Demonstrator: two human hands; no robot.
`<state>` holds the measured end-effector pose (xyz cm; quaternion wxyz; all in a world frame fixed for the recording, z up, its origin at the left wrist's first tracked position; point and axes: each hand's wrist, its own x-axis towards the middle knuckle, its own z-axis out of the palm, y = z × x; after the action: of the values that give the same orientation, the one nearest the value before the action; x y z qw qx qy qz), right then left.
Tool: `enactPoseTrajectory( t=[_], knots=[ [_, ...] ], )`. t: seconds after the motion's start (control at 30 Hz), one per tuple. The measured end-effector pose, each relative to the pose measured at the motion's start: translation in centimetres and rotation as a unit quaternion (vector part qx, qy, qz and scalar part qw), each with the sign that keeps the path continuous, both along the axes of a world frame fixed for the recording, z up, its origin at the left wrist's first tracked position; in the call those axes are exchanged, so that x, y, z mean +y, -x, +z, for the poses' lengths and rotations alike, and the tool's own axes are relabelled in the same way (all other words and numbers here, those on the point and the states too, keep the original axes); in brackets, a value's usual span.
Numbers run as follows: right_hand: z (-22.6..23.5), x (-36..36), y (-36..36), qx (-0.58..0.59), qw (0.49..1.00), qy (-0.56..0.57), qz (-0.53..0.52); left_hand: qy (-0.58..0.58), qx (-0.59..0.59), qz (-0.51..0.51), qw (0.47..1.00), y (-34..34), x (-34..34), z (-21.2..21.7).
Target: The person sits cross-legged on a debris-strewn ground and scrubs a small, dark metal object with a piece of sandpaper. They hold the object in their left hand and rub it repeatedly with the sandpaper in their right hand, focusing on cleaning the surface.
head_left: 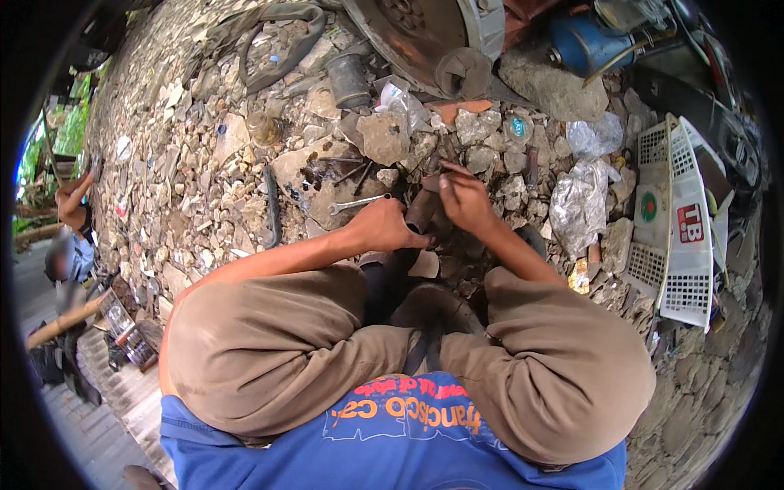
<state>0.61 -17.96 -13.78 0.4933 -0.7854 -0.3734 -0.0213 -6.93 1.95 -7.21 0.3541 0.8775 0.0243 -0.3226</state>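
A dark, rusty metal tube tilts between my two hands in front of my knees. My left hand is closed around its near part, the thumb stretched along the lower end. At the far end of the tube, my right hand pinches with bent fingers; part of what lies under them is hidden. A combination wrench lies on a flat, oil-stained stone, close to my left hand. Thin dark metal rods rest on the same stone.
Loose rubble covers the ground. A black curved bar lies left, a dark can and large round metal part ahead. On the right are crumpled plastic, a white crate and a blue metal part. Another person sits far left.
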Motion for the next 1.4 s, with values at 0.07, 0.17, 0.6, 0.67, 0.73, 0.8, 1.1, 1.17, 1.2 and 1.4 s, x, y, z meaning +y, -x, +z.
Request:
enactPoseTrajectory(
  t=[0.07,0.17,0.6,0.67,0.73,0.8,1.1,1.17,1.2,1.4],
  knots=[
    [2.0,0.3,1.9,0.005,0.995,-0.072,0.062,-0.011,0.001,-0.012,1.000,-0.1,0.0,-0.2],
    [2.8,-0.1,1.5,-0.002,0.994,-0.066,0.088,-0.005,0.005,-0.015,1.000,0.2,0.1,-0.1],
    [2.1,0.0,2.2,-0.035,0.997,-0.019,0.071,-0.025,-0.014,-0.054,0.998,0.4,-0.3,-1.0],
    [1.4,0.2,0.9,-0.033,0.996,0.066,0.046,-0.013,0.037,-0.037,0.999,0.1,-0.1,-0.5],
    [0.9,-0.5,0.9,-0.029,0.998,0.053,0.013,-0.019,0.058,-0.058,0.996,-0.1,0.2,-0.9],
    [1.3,-0.9,1.2,-0.006,0.999,0.014,-0.037,0.053,0.004,-0.011,0.999,0.3,0.5,-1.0],
    [-2.9,-4.0,0.5,0.238,0.943,-0.041,-0.228,0.102,-0.269,-0.102,0.952,-0.4,0.1,1.6],
    [-2.4,-3.8,0.3,0.229,0.946,-0.039,-0.225,0.103,-0.335,-0.208,0.913,-1.1,0.4,1.5],
    [-2.8,-3.9,0.2,0.212,0.952,-0.026,-0.218,0.118,-0.287,-0.219,0.925,-1.3,0.5,1.3],
    [-2.8,-4.3,-0.1,0.215,0.957,0.061,-0.187,0.128,-0.337,-0.231,0.904,-2.8,2.6,-0.5]
  ],
)
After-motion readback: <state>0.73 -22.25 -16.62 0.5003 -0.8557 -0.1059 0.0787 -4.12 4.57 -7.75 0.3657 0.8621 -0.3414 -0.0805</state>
